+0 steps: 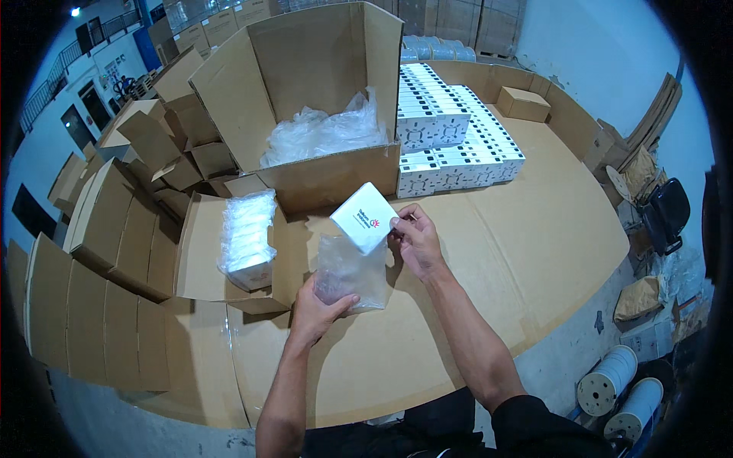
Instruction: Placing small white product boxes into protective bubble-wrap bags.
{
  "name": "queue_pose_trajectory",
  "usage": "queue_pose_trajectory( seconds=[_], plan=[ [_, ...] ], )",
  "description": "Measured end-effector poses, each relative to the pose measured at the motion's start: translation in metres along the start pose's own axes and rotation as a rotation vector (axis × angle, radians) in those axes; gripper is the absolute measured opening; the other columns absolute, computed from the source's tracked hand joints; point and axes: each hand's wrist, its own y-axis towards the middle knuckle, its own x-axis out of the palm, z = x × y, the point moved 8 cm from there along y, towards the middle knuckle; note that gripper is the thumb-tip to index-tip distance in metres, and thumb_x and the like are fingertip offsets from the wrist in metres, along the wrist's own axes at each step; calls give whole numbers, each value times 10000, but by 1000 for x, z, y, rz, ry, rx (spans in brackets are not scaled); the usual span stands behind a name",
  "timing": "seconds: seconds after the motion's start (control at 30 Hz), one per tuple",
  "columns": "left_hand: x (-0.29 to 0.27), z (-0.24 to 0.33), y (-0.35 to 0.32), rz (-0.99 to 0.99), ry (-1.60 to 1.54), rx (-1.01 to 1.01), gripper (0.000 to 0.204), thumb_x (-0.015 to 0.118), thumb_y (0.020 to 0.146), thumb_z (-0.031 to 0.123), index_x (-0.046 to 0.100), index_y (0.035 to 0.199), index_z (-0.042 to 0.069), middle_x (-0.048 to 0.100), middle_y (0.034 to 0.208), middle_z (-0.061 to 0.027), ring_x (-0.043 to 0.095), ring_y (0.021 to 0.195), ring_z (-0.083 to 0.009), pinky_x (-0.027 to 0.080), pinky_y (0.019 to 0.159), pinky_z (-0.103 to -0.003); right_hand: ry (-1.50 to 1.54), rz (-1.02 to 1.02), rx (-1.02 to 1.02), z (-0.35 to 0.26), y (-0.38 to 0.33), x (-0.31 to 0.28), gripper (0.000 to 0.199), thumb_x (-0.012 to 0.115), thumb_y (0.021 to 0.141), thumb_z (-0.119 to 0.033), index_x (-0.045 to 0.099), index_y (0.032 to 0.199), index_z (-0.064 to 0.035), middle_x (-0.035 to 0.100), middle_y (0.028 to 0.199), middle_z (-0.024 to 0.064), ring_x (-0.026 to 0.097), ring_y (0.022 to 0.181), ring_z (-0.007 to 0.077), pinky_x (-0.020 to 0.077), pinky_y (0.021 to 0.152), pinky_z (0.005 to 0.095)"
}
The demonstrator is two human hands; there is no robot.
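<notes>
My right hand (419, 240) pinches the right corner of a small white box (365, 216) with a red mark on its face. The box is tilted over the top of a clear plastic bag (353, 273); I cannot tell whether its lower corner is inside the bag's mouth. My left hand (321, 307) grips the bag near its lower left, thumb lying on top. Just left of that hand stands an open cardboard carton (289, 256). In it sits a row of white boxes wrapped in clear plastic (250, 233).
A large open carton (328, 179) full of clear plastic bags (324, 131) stands behind. Stacked white boxes (458, 156) are at the back right, a small brown box (524, 104) beyond them. Folded cartons (92, 320) crowd the left. Cardboard covers the table (550, 221); spools (607, 379) lie on the floor.
</notes>
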Motion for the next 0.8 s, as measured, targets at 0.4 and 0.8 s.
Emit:
queue_pose_trajectory(
  seconds=[0.4,0.8],
  plan=[
    [4,5,-3,-12,24,17,482,843,777,70,594,1181,-20,701,973,-77,684,819,-142,607,686,-301,-80,-109,60,7,1,4,171,672,896,-37,531,975,-92,594,885,11,570,768,89,456,648,236],
    [5,14,-6,7,95,99,494,847,784,119,602,1190,-21,694,1038,-81,667,868,-130,570,759,-289,-181,-221,227,15,-9,22,171,671,927,-78,525,1008,-113,602,935,-13,571,787,83,463,641,247]
  ],
)
